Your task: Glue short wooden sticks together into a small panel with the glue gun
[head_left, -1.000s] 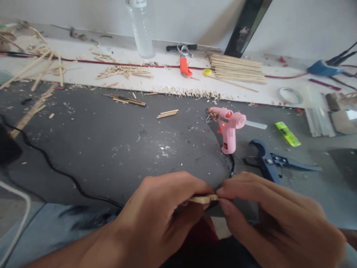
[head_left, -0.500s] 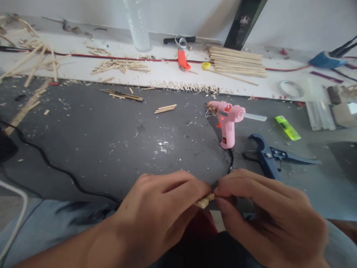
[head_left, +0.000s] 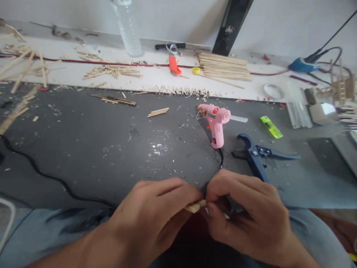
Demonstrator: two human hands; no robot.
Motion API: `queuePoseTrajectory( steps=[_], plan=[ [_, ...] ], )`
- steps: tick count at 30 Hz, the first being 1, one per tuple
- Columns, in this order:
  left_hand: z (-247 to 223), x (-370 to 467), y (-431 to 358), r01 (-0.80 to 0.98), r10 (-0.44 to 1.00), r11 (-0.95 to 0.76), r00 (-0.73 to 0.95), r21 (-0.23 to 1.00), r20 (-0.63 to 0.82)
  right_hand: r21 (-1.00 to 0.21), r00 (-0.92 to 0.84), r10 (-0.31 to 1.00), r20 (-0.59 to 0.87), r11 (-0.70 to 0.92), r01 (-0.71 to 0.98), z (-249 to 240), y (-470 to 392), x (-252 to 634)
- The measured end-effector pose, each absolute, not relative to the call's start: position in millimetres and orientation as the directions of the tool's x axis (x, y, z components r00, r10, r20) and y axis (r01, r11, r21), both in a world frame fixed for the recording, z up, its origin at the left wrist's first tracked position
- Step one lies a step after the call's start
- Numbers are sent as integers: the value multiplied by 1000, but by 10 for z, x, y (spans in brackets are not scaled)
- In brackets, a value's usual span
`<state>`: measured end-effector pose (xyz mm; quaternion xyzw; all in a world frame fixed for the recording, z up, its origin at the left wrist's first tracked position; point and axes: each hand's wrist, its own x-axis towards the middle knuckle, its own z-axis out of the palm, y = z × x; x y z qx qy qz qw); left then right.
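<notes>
Now the wooden piece (head_left: 196, 206) slants more.

No readable lettering (or numbers)

Pale tan wooden piece (head_left: 195, 207), pink glue gun (head_left: 217, 124), dark-blue cutter (head_left: 253, 154)

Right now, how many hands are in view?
2: the left hand, low and central, holding a small wooden piece, and the right hand at its right end.
</notes>
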<state>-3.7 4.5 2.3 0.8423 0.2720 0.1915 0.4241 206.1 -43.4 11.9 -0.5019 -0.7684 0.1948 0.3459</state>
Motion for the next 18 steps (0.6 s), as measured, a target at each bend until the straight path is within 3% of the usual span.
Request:
queuePoseTrajectory(
  steps=[2,5,7,9,11,13,14,18],
  plan=[
    [38,-29,43,301,644,-425,763,853,52,-550,-262,888,379,444,707,123,-441,2113],
    [69,-12,54,301,721,-331,692,894,35,-308,-259,856,447,419,854,170,-439,2303],
    [99,-8,71,314,760,-292,650,903,19,-216,-270,886,378,368,905,220,-412,2541],
    [127,-11,92,333,778,-264,629,905,-4,-170,-227,937,267,278,946,255,-338,2882],
    [144,-18,108,332,783,-258,622,907,-5,-121,-54,962,269,90,989,250,-201,3298],
    [144,-23,117,315,781,-277,624,908,22,-193,168,976,141,-139,971,187,-7,3721],
    [139,-23,118,305,779,-291,625,907,39,-172,272,959,81,-255,951,137,99,3910],
    [106,-16,116,276,769,-344,631,898,101,-147,394,919,22,-387,911,-93,433,4366]
  ],
)
